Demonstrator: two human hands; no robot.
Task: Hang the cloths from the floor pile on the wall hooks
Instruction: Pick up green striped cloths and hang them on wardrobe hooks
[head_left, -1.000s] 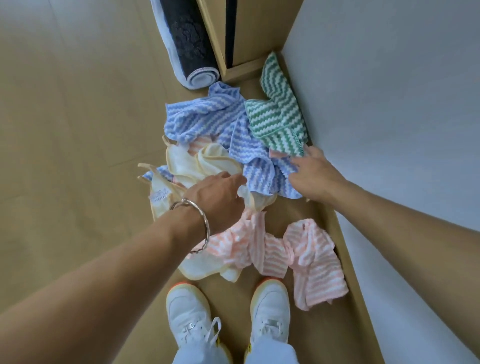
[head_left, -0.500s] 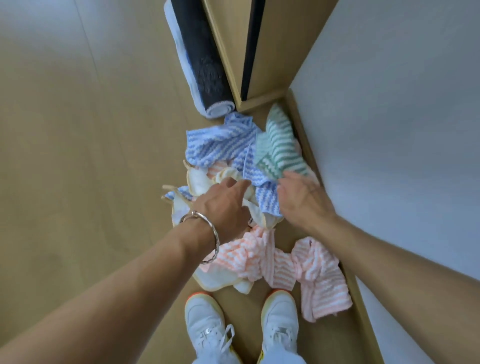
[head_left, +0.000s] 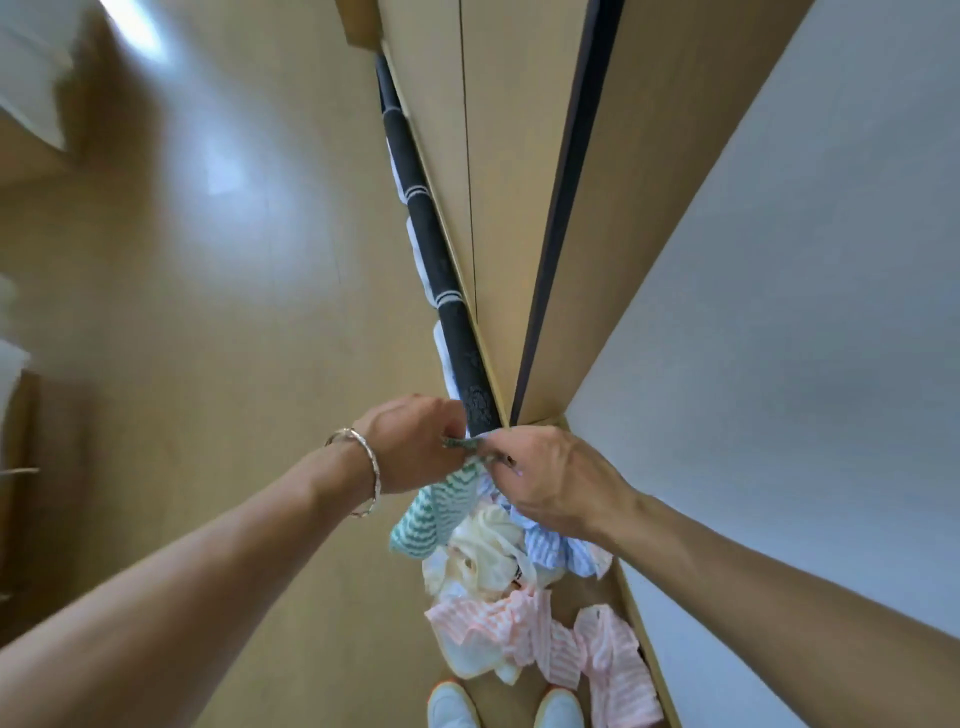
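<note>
At frame centre, the left hand (head_left: 410, 447) and right hand (head_left: 550, 478) each pinch the top edge of the green cloth (head_left: 431, 514), which hangs below them. Lower centre, on the floor (head_left: 234, 338), lie a cream cloth (head_left: 488, 551), a blue cloth (head_left: 545, 545) and a pink cloth (head_left: 519, 634), just above white shoes (head_left: 452, 706). A dark mat (head_left: 441, 270) runs toward the top.

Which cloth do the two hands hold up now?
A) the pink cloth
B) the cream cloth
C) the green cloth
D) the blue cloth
C: the left hand and the right hand pinch the top edge of the green cloth, which hangs below them.
</note>
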